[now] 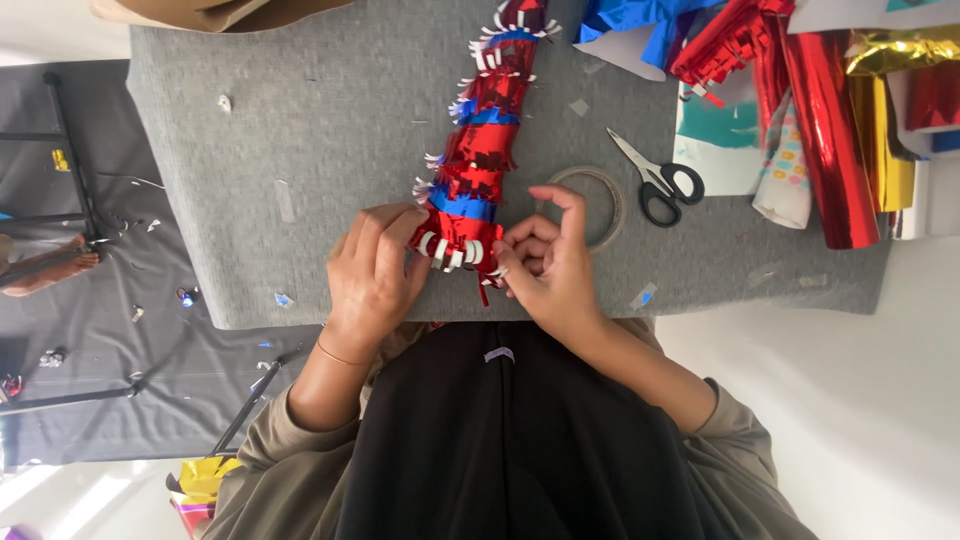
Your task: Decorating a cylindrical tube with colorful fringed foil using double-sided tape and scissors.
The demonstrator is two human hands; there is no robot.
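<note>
A long cone-shaped piece [482,140] wrapped in red and blue shiny fringed foil lies on a grey padded board [300,130], running away from me. My left hand [372,268] grips its near end from the left. My right hand [545,262] pinches the red fringe at that same end from the right, fingers curled. A clear tape roll [612,200] lies just beyond my right hand, partly hidden by its fingers.
Black-handled scissors [655,180] lie right of the tape roll. Rolls and scraps of red, gold and blue foil [850,110] pile up at the far right. Small foil scraps dot the board. A dark mat with stand legs [80,200] lies on the floor to the left.
</note>
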